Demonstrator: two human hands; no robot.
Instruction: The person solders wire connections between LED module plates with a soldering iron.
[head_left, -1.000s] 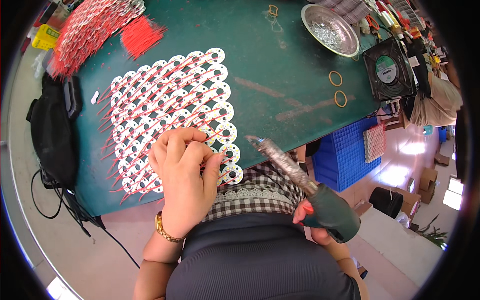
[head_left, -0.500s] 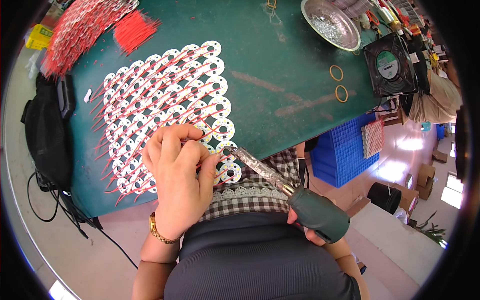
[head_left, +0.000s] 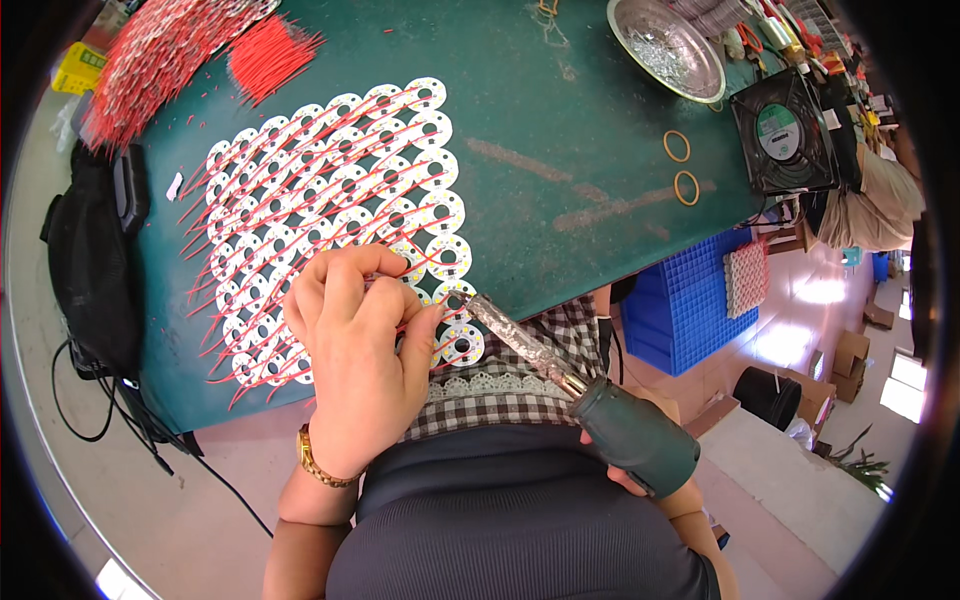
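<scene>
Rows of round white LED circuit boards (head_left: 441, 213) with centre holes lie on a green table, red wires running across them. My left hand (head_left: 362, 345) is over the near rows, thumb and fingertips pinched on a thin red wire (head_left: 446, 306) at a board by the table's front edge. My right hand (head_left: 625, 482), mostly hidden behind the grip, holds a soldering iron (head_left: 638, 440) with a dark green handle and a crusted metal barrel. Its tip meets or nearly meets that same board, just right of my left thumb; exact contact is too small to tell.
Red wire bundles (head_left: 270, 58) lie at the far left, above a black bag (head_left: 95, 265). A metal bowl (head_left: 650, 50) with silvery bits, a black fan (head_left: 782, 132) and two rubber bands (head_left: 686, 188) occupy the right. Blue crates (head_left: 680, 300) stand beyond the table edge.
The soldering iron's handle has shifted very slightly while its tip stays at the same board. My left hand keeps its pinch in nearly the same place.
</scene>
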